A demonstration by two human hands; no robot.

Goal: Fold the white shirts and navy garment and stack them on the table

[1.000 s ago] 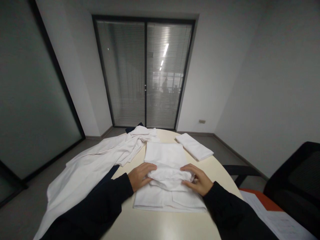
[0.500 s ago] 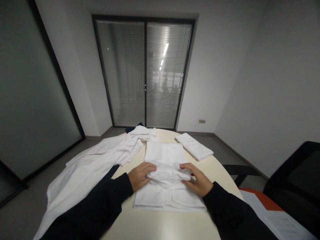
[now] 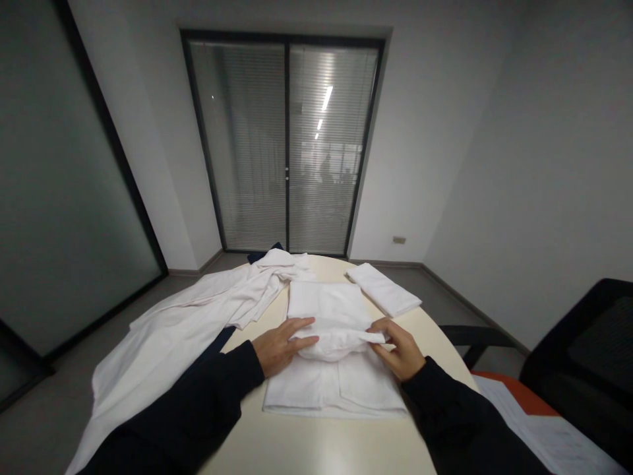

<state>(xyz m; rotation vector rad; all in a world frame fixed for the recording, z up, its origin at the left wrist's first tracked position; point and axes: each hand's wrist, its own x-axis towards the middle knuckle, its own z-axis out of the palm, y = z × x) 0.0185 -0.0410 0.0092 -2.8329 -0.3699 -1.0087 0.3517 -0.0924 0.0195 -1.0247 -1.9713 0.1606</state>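
In front of me a white garment (image 3: 331, 389), possibly a shirt or coat, is folded into a rectangle. A raised band of its cloth, perhaps a collar, crosses the middle. My left hand (image 3: 281, 346) rests on the left of that band with its fingers spread over the cloth. At the band's right end, my right hand (image 3: 397, 349) pinches the cloth between thumb and fingers and holds it slightly up.
A heap of loose white clothing (image 3: 188, 330) covers the left of the round table (image 3: 316, 448), with dark blue cloth (image 3: 217, 346) under it. A folded white cloth (image 3: 386, 290) lies at the far right edge. Beside the table are a black chair (image 3: 588, 343) and papers (image 3: 529, 422).
My right hand has closed on the band's right end and drawn it straighter. My left hand's fingers have let go of the bunched cloth and stretched out flat.
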